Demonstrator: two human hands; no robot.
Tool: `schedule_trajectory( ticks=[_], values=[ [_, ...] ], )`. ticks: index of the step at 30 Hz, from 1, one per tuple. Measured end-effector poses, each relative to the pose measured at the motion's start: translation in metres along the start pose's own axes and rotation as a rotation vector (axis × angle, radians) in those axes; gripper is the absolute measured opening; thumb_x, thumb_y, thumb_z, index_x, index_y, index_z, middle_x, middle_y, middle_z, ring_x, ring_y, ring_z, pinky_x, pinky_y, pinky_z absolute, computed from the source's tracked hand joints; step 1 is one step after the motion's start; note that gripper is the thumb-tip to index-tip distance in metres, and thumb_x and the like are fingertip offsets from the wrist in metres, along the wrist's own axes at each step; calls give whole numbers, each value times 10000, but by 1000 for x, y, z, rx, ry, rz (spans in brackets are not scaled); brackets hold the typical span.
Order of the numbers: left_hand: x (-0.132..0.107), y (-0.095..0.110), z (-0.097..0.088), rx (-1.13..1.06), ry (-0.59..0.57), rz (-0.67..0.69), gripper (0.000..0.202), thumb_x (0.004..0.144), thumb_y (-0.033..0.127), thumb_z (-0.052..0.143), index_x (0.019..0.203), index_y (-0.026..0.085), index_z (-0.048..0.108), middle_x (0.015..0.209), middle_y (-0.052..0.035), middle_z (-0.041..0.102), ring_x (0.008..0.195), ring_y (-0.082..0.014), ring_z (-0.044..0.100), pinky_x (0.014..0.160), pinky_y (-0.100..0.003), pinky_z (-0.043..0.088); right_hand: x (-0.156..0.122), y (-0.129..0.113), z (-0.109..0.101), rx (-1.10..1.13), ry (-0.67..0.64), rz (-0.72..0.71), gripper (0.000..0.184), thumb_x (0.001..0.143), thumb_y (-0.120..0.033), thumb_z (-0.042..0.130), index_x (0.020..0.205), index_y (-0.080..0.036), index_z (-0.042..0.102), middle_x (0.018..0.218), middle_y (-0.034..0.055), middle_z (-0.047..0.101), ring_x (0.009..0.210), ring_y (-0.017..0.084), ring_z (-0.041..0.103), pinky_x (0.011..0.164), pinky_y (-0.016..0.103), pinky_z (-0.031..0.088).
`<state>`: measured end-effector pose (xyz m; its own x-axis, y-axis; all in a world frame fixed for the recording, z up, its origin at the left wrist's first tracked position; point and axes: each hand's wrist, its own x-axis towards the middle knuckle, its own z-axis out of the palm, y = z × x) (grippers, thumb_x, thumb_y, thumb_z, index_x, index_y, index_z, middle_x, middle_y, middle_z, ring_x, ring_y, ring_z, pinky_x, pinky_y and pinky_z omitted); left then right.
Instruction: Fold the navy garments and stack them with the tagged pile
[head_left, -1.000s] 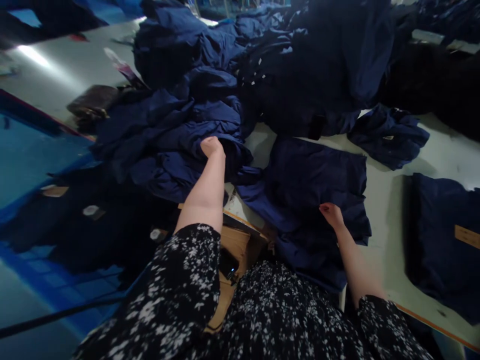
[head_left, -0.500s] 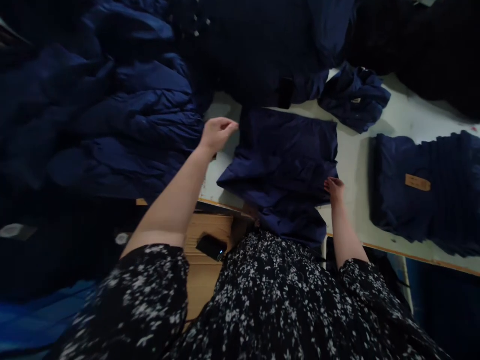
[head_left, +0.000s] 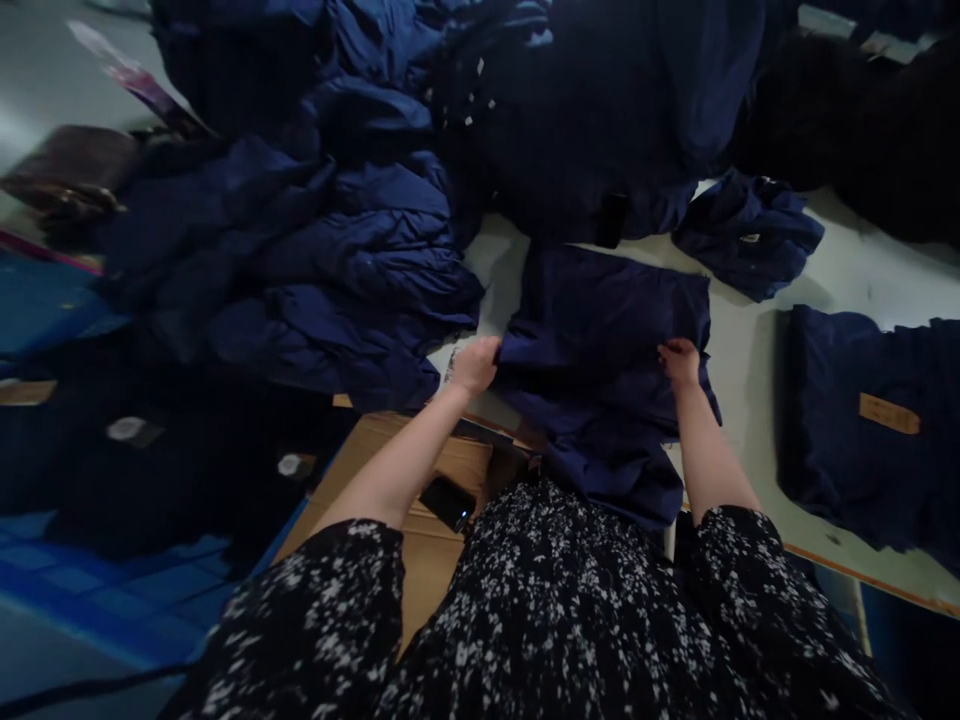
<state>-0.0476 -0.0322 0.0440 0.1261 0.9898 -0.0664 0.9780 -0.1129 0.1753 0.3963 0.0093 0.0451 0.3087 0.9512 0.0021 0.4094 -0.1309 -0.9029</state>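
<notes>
Right of centre, I have a pale strip of worktop (head_left: 736,375) open between the spread navy cloth (head_left: 600,300) and a folded stack (head_left: 844,465); a heaped pile (head_left: 337,240) blocks my way at upper left.

From my end I count 1 L hand (head_left: 477,366), 1 R hand (head_left: 680,362), 1 spread navy cloth (head_left: 600,310), 1 crumpled navy bundle (head_left: 750,232), 1 stack (head_left: 840,455) w/ 1 tan tag (head_left: 890,412), 2 round white labels (head_left: 126,428), 1 brown pouch (head_left: 73,172) & 1 blk device (head_left: 447,502).
</notes>
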Motion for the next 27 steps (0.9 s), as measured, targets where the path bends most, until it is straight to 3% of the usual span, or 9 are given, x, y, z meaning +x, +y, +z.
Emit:
schedule_trajectory(
  ticks=[3,6,8,10,13,16,21,24,27],
  values=[
    [-3,-22,-5,27,43,150,306,849,67,522,1063,212,685,1114,-133,697,1090,-285,660,916,-374,515,5,-14,-30,171,79,-37,483,697,-620,773,891,-278,493,724,-37,596,691,196,684,585,328,558],
    [-1,-44,-5,-20,-99,369,227,816,114,563,943,233,709,1028,-88,711,967,-248,672,819,-330,510,-12,-5,-56,243,-5,-88,485,565,-497,869,843,-286,532,743,-38,640,749,205,690,722,385,605],
    [6,-51,-2,-78,-210,490,148,785,171,615,867,240,717,961,-49,726,909,-220,672,787,-298,502,-31,11,-62,72,-80,41,448,535,-470,858,812,-275,566,741,-28,666,749,214,691,713,382,601],
    [20,-54,0,-139,-224,475,113,793,229,630,848,237,729,887,-20,734,845,-191,664,760,-270,493,-47,29,-60,-71,-125,185,371,581,-502,802,757,-262,581,670,-18,657,676,227,681,616,368,575],
    [55,-49,-2,-222,-74,260,217,898,288,564,958,219,760,902,-29,747,804,-169,663,741,-256,496,-58,47,-53,-150,-99,270,338,694,-574,705,671,-254,598,563,8,616,569,232,636,535,357,522],
    [98,-35,-5,-199,3,188,324,957,256,492,1104,214,777,1085,-76,752,951,-190,701,845,-276,529,-56,52,-46,-316,-17,272,442,763,-667,666,625,-252,605,588,47,629,676,283,687,664,407,575],
    [154,-1,-1,-46,-169,410,453,799,144,560,1155,269,812,1352,-28,715,1223,-210,653,1063,-291,486,-51,56,-33,-350,103,56,427,682,-635,761,738,-232,633,853,103,727,916,316,699,908,485,577],
    [176,3,1,-74,-332,458,438,745,157,571,1073,287,829,1169,18,786,1074,-184,694,965,-239,499,-55,61,-35,-131,146,36,477,672,-642,745,859,-216,640,853,74,698,829,259,664,831,452,578],
    [191,-12,-5,-150,-423,411,428,785,242,590,1158,237,799,978,-11,791,854,-166,687,800,-235,494,-57,65,-43,-59,178,20,469,732,-659,713,868,-219,623,796,29,654,779,218,630,788,408,560]
  ],
)
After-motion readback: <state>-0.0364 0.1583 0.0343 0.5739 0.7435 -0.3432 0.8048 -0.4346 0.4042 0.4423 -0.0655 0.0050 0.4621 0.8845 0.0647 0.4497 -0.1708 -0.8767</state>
